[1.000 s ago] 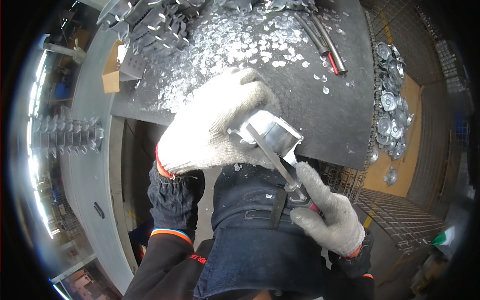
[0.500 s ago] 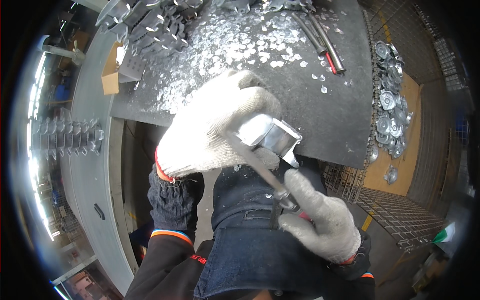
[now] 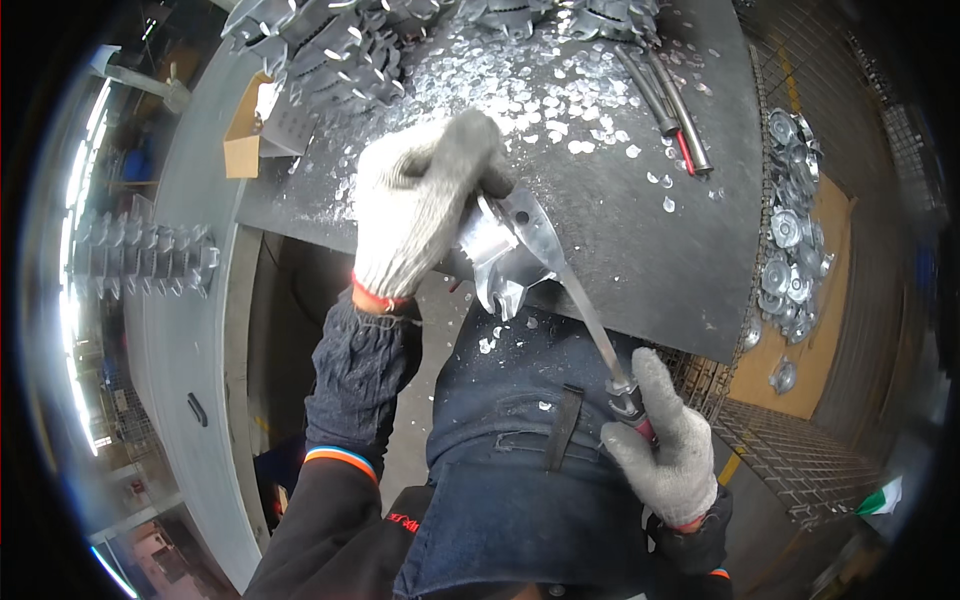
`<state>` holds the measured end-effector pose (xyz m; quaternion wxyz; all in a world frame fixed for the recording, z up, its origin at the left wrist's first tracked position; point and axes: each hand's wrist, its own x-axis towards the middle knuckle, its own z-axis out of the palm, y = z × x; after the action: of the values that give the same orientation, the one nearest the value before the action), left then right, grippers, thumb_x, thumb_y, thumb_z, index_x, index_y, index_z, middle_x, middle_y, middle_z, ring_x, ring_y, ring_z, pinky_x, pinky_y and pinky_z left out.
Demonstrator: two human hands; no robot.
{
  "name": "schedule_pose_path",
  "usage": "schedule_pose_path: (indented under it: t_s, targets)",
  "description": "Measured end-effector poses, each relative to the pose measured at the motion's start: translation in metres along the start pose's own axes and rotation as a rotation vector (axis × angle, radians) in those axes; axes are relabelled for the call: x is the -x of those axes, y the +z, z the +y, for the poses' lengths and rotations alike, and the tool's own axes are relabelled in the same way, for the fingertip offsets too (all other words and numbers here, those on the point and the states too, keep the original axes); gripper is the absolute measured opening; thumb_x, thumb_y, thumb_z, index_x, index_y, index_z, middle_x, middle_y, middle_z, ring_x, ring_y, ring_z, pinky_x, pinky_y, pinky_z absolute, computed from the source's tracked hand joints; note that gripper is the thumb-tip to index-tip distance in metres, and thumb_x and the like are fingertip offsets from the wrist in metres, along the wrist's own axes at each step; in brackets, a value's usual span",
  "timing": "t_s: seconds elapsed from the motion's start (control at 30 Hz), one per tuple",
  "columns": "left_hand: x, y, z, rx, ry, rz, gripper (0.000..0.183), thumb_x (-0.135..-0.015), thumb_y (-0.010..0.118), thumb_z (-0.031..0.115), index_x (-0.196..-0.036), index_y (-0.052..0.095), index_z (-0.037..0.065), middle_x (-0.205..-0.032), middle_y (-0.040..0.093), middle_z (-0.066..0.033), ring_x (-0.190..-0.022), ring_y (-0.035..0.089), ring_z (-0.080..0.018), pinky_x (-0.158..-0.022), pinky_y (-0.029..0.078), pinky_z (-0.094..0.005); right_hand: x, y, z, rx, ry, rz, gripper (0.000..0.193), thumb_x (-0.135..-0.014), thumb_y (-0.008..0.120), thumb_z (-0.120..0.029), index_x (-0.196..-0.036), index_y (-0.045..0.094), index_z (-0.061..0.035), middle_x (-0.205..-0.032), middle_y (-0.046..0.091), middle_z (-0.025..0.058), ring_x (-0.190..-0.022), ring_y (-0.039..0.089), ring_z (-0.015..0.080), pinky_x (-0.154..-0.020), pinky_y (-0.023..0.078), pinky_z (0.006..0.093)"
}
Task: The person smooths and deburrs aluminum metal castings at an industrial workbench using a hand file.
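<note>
My left hand [image 3: 415,190], in a white knit glove with a red cuff edge, grips a shiny cast metal part [image 3: 495,262] at the table's near edge. The part has pointed prongs facing me and a flat lug with a hole. Its upper end is hidden by my fingers. In my gloved right hand [image 3: 668,450] is a file [image 3: 592,322], held by its dark and red handle. The long, narrow blade slants up and left, and its tip end meets or overlaps the part; contact cannot be told exactly.
Thin metal flakes [image 3: 555,105] litter the dark tabletop [image 3: 660,260]. Stacked castings [image 3: 340,60] and an open cardboard box [image 3: 243,140] stand far left. Two metal tubes [image 3: 680,110] lie far right. A wire-mesh bin holds round metal parts [image 3: 787,230]. More castings [image 3: 150,255] line the left-hand surface.
My left hand has turned the metal part, so its prongs now face me. My right hand has moved slightly right and down with the file. Flakes now show on my apron.
</note>
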<state>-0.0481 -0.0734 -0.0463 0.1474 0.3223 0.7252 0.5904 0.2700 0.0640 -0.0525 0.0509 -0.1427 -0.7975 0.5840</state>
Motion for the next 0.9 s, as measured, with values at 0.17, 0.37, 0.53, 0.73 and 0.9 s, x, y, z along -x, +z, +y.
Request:
schedule_pose_path:
  t_s: [0.17,0.37,0.53,0.73,0.9]
  targets:
    - [-0.014,0.014,-0.024,-0.043,0.163,0.099,0.029,-0.108,0.078,0.029,-0.096,0.086,0.003,-0.08,0.079,-0.0018,-0.068,0.066,-0.0065,-0.061,0.05,-0.0248,-0.007,0.005,0.008,0.099,-0.065,0.041,0.083,-0.092,0.094,-0.01,-0.167,0.056,-0.0046,-0.112,0.084,0.0154,-0.082,0.082,0.0235,-0.07,0.065,0.0354]
    - [-0.036,0.007,-0.025,-0.387,0.262,-0.005,0.016,-0.103,0.073,0.01,-0.103,0.085,-0.002,-0.087,0.085,-0.0048,-0.078,0.077,-0.0105,-0.072,0.059,-0.0277,-0.031,0.007,0.003,0.362,-0.13,0.123,0.078,-0.091,0.096,-0.016,-0.161,0.063,-0.0054,-0.102,0.083,0.009,-0.074,0.079,0.022,-0.064,0.062,0.0349]
    - [-0.03,0.003,-0.044,-0.472,0.24,0.116,0.018,-0.102,0.073,0.011,-0.105,0.084,-0.002,-0.085,0.083,-0.0048,-0.077,0.076,-0.0106,-0.073,0.06,-0.0289,-0.044,0.001,-0.006,0.426,-0.08,0.025,0.083,-0.091,0.092,-0.007,-0.166,0.057,-0.0027,-0.122,0.084,0.0172,-0.083,0.079,0.0286,-0.078,0.063,0.0373]
    - [-0.024,0.002,-0.041,-0.458,0.227,0.135,0.022,-0.098,0.077,0.014,-0.112,0.083,-0.002,-0.09,0.083,-0.0069,-0.078,0.076,-0.0128,-0.075,0.062,-0.0308,-0.053,0.001,-0.013,0.512,-0.057,0.032,0.074,-0.093,0.092,-0.013,-0.161,0.063,-0.0066,-0.108,0.084,0.0127,-0.08,0.08,0.026,-0.074,0.064,0.037]
    - [-0.027,0.003,-0.024,-0.394,0.328,0.01,0.028,-0.095,0.081,0.014,-0.119,0.083,-0.001,-0.095,0.084,-0.0092,-0.082,0.079,-0.016,-0.077,0.064,-0.0331,-0.057,0.001,-0.011,0.541,-0.046,0.074,0.067,-0.094,0.092,-0.019,-0.157,0.069,-0.0108,-0.094,0.082,0.0083,-0.073,0.079,0.0241,-0.067,0.064,0.037]
